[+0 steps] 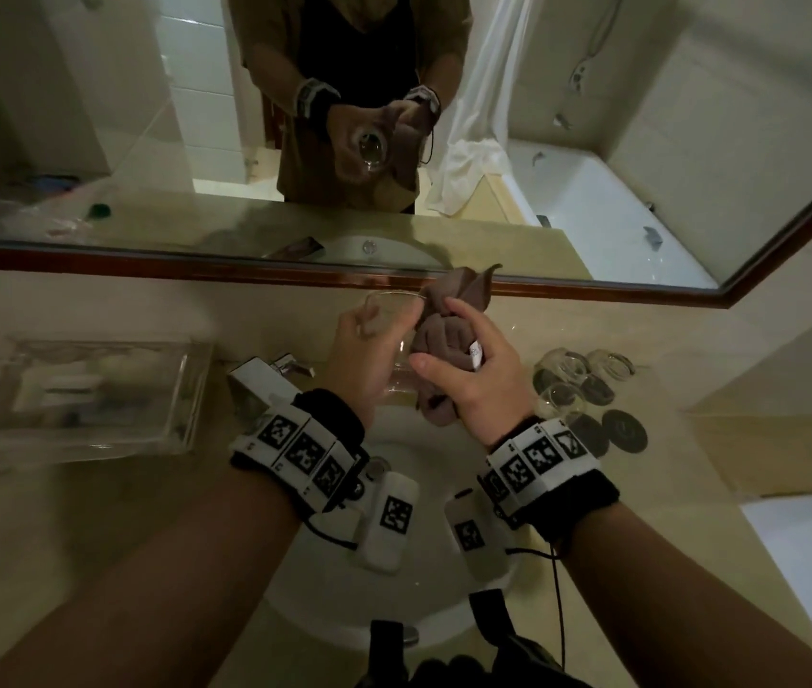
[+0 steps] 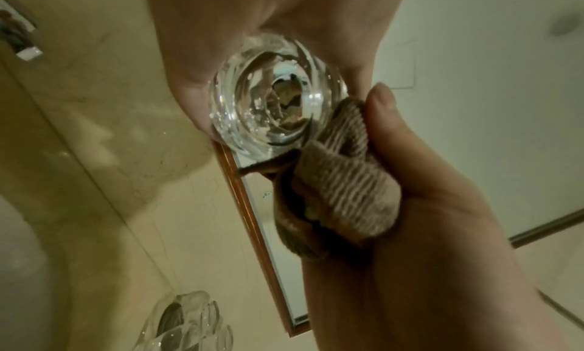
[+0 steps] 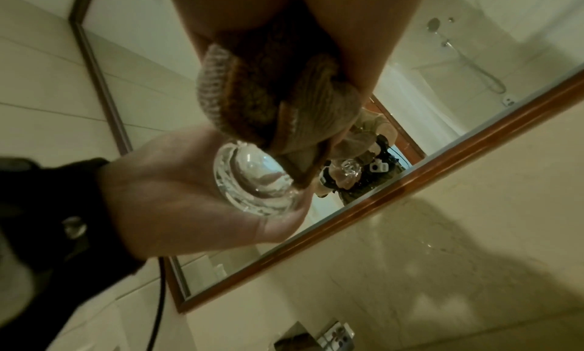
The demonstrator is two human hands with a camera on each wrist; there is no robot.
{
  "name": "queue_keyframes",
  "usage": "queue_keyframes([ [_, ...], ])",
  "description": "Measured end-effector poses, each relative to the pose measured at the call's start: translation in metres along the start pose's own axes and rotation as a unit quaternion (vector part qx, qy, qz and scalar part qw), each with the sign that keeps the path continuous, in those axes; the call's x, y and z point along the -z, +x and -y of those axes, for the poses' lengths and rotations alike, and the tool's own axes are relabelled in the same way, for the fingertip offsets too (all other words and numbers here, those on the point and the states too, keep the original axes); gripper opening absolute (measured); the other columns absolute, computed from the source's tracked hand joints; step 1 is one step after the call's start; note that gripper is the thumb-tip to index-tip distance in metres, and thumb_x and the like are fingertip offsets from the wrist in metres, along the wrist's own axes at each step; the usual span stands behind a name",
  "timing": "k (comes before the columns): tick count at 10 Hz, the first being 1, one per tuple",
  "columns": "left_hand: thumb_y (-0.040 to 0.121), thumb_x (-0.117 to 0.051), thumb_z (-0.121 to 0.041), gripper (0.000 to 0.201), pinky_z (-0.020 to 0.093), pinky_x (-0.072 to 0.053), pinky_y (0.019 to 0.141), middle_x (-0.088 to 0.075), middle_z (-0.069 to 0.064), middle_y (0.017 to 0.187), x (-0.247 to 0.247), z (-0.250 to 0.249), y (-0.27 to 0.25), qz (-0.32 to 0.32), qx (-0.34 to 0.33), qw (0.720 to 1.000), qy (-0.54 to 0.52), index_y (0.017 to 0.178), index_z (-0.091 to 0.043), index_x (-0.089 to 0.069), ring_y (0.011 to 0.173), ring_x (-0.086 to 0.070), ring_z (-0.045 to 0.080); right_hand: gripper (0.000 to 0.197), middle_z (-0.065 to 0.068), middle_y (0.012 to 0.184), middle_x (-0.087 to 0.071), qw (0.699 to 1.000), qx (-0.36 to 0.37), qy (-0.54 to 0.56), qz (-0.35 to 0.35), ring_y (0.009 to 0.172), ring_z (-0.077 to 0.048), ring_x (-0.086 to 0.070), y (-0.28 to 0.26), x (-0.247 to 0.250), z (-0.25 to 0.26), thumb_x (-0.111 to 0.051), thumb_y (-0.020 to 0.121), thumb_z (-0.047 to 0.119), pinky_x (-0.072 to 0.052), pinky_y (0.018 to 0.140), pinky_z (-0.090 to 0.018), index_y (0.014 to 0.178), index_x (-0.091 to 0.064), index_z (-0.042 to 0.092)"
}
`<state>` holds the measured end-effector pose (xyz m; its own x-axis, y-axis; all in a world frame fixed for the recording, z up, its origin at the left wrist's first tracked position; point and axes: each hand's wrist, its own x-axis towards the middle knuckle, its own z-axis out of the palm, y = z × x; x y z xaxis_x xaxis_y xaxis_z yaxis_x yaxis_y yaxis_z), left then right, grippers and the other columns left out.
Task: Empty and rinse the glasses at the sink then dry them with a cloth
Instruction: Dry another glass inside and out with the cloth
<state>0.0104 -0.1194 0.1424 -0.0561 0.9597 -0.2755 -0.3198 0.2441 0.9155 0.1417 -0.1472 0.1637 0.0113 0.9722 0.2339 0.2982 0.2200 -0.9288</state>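
Head view shows your left hand holding the wet, slippery, breakable glass around its middle while your right hand squeezes the soft cloth.

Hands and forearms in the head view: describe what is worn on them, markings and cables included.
Both forearms are bare, with no sleeves. The left hand and right hand wear no gloves or rings. Each wrist has a black band carrying white blocks printed with black square tag patterns, plus a white tagged pod on the inner side. A thin black cable hangs from the right wrist unit.
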Motion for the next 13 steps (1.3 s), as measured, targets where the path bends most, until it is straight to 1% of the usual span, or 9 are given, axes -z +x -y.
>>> queue_keyframes([
  [2, 0.098, -0.051, -0.045, 0.058, 0.033, -0.048, 0.1, -0.047, 0.008, 0.143, 0.003, -0.004, -0.006, 0.02, -0.054, 0.995, 0.085, 0.149, -0.022, -0.034, 0.125, -0.053, 0.023, 0.072, 0.002, 0.122, -0.05, 0.994, 0.107, -0.033, 0.018, 0.115, 0.002, -0.046, -0.006, -0.003, 0.006, -0.078, 0.065, 0.039, -0.034, 0.099, -0.008, 0.13, -0.052, 0.02],
  [3, 0.099, -0.052, -0.037, 0.052, 0.018, -0.047, 0.072, -0.053, -0.019, 0.112, -0.009, -0.016, -0.022, 0.033, -0.033, 0.998, 0.038, 0.147, -0.021, -0.037, 0.114, -0.057, 0.009, 0.072, -0.004, 0.127, -0.051, 0.997, 0.066, 0.0, 0.048, 0.118, -0.005, -0.048, -0.003, 0.001, 0.007, -0.08, 0.067, 0.023, -0.036, 0.099, -0.009, 0.133, -0.051, 0.021],
  [5, 0.085, -0.065, -0.048, 0.068, 0.053, -0.055, 0.084, -0.061, 0.013, 0.128, -0.008, -0.016, -0.019, 0.051, -0.005, 0.997, -0.059, 0.139, -0.016, -0.04, 0.11, -0.065, 0.033, 0.073, 0.007, 0.124, -0.06, 0.994, -0.047, 0.088, 0.034, 0.109, 0.008, -0.055, 0.007, 0.016, -0.001, -0.078, 0.068, 0.023, -0.046, 0.093, -0.013, 0.135, -0.05, 0.023],
  [7, 0.095, -0.049, -0.057, 0.058, 0.042, -0.057, 0.08, -0.06, 0.012, 0.124, -0.007, -0.018, -0.012, 0.028, 0.013, 0.999, 0.008, 0.136, -0.016, -0.044, 0.099, -0.064, 0.021, 0.072, 0.007, 0.129, -0.054, 0.999, -0.008, 0.027, 0.015, 0.106, 0.023, -0.045, 0.004, 0.018, -0.001, -0.08, 0.074, 0.015, -0.033, 0.087, 0.004, 0.138, -0.048, 0.022],
  [8, 0.077, -0.057, -0.072, 0.072, 0.047, -0.053, 0.094, -0.06, 0.0, 0.127, -0.007, -0.021, -0.011, 0.054, -0.014, 0.996, 0.064, 0.133, -0.028, -0.046, 0.112, -0.063, 0.019, 0.079, 0.002, 0.127, -0.05, 0.999, 0.04, -0.009, 0.011, 0.108, 0.023, -0.042, -0.004, 0.01, 0.005, -0.083, 0.07, 0.023, -0.032, 0.091, 0.001, 0.14, -0.044, 0.021],
  [10, 0.092, -0.062, -0.04, 0.042, 0.029, -0.054, 0.065, -0.071, -0.004, 0.104, -0.006, -0.023, -0.011, 0.056, -0.034, 0.995, 0.072, 0.13, -0.025, -0.048, 0.086, -0.072, 0.012, 0.073, 0.007, 0.125, -0.053, 0.999, 0.0, 0.034, 0.014, 0.114, 0.008, -0.049, -0.006, 0.006, 0.006, -0.08, 0.068, 0.029, -0.039, 0.094, -0.007, 0.132, -0.043, 0.034],
  [11, 0.1, -0.052, -0.031, 0.048, 0.012, -0.05, 0.06, -0.06, -0.008, 0.108, -0.003, -0.019, -0.009, 0.109, -0.021, 0.991, 0.079, 0.142, -0.01, -0.041, 0.071, -0.063, -0.013, 0.073, -0.004, 0.12, -0.065, 0.983, -0.098, 0.155, 0.034, 0.114, -0.022, -0.061, 0.007, 0.016, 0.002, -0.081, 0.063, 0.028, -0.049, 0.097, -0.037, 0.131, -0.053, 0.025],
  [12, 0.099, -0.057, -0.025, 0.058, 0.004, -0.047, 0.063, -0.054, 0.0, 0.123, 0.002, -0.02, -0.009, 0.081, -0.011, 0.993, 0.079, 0.149, -0.015, -0.03, 0.076, -0.061, -0.011, 0.067, 0.001, 0.111, -0.067, 0.982, -0.1, 0.158, 0.022, 0.104, -0.013, -0.064, 0.008, 0.02, 0.006, -0.079, 0.069, 0.011, -0.053, 0.087, -0.027, 0.131, -0.053, 0.02],
  [13, 0.069, -0.068, -0.076, 0.097, 0.045, -0.056, 0.087, -0.055, 0.017, 0.131, -0.002, -0.022, -0.009, 0.101, -0.029, 0.99, 0.099, 0.147, -0.028, -0.038, 0.104, -0.065, 0.026, 0.067, 0.009, 0.116, -0.062, 0.994, -0.061, 0.096, -0.004, 0.1, 0.008, -0.06, 0.002, 0.013, 0.011, -0.078, 0.075, 0.009, -0.048, 0.082, -0.011, 0.135, -0.051, 0.022],
])
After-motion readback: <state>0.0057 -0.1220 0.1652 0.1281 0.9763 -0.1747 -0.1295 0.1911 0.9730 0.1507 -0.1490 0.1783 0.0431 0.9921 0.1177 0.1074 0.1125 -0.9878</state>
